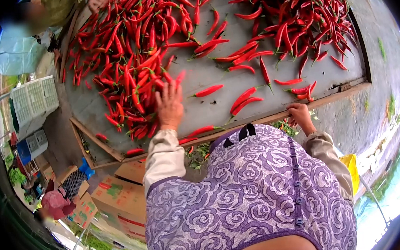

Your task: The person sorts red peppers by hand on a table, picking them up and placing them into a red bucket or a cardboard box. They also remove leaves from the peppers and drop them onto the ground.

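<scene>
My left hand (169,107) is open, its fingers spread against the right side of a big pile of red chili peppers (133,78). Just past its fingertips a motion-blurred chili (180,77) lies or moves on the grey tabletop (199,111). At the near wooden edge (320,100), my right hand (299,117) has its fingers curled together; what is in them, if anything, is hidden. Close above that hand are a few chilies (304,91). Single chilies, such as one (208,91) in the middle, lie scattered between the two piles.
A second chili pile (306,15) covers the far right. Another person's hand (96,3) reaches in at the far left. White crates (34,103) and cardboard boxes (121,194) stand left of the table. A person in a pink hat (55,202) is beyond the boxes.
</scene>
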`<move>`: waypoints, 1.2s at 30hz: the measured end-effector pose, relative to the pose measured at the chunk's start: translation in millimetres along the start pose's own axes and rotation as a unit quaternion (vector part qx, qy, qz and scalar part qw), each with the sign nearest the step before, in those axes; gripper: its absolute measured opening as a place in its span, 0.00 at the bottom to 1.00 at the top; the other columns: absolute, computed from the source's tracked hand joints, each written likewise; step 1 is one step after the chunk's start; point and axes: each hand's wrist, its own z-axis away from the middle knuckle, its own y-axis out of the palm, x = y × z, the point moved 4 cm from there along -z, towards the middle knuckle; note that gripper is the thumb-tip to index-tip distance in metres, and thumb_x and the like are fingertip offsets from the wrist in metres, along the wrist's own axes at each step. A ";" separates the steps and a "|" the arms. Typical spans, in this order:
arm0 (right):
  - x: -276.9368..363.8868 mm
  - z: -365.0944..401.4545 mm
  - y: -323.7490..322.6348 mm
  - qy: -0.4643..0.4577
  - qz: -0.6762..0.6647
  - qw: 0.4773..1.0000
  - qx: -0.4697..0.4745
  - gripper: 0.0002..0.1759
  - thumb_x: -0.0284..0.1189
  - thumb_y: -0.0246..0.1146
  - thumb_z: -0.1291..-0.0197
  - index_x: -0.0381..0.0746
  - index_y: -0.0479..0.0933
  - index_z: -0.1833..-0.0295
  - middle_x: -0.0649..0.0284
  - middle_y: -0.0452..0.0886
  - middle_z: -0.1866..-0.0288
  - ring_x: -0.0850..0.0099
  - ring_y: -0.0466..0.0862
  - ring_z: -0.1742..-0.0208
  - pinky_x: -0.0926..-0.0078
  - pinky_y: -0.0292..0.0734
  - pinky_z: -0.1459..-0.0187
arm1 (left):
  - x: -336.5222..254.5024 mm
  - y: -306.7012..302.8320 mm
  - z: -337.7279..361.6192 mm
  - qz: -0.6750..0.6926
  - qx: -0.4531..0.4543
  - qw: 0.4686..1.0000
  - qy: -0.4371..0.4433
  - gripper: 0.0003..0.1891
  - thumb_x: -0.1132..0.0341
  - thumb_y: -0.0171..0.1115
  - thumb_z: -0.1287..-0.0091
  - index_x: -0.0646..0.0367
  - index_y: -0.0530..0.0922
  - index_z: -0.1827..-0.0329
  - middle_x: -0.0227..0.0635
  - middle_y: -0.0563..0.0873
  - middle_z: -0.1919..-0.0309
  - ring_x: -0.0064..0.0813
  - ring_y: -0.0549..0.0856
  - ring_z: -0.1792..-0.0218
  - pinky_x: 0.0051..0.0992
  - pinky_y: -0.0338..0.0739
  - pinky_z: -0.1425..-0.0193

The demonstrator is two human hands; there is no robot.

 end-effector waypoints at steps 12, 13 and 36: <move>-11.6 -7.6 -2.1 -0.022 -0.036 0.999 0.007 0.15 0.24 0.53 0.38 0.29 0.80 0.51 0.55 0.81 0.83 0.68 0.80 0.88 0.74 0.73 0.87 | 34.8 -39.2 -73.2 0.121 -0.202 0.955 -0.181 0.18 0.77 0.56 0.47 0.58 0.79 0.51 0.46 0.80 0.48 0.50 0.77 0.44 0.48 0.71 0.38; -12.4 -8.2 -2.1 -0.013 -0.047 0.999 0.007 0.15 0.24 0.54 0.38 0.29 0.80 0.51 0.55 0.80 0.83 0.68 0.80 0.88 0.73 0.74 0.87 | -1.6 -34.1 -86.0 0.189 -0.175 0.954 -0.155 0.19 0.76 0.58 0.46 0.58 0.78 0.50 0.46 0.80 0.50 0.49 0.78 0.46 0.45 0.73 0.42; -9.5 2.3 -28.5 -0.116 -0.049 0.991 -0.038 0.14 0.24 0.56 0.38 0.29 0.81 0.50 0.59 0.84 0.73 0.74 0.84 0.77 0.77 0.79 0.76 | -11.7 -46.4 -27.3 0.099 -0.140 0.982 -0.082 0.12 0.72 0.60 0.42 0.54 0.83 0.55 0.38 0.82 0.59 0.43 0.79 0.51 0.42 0.73 0.46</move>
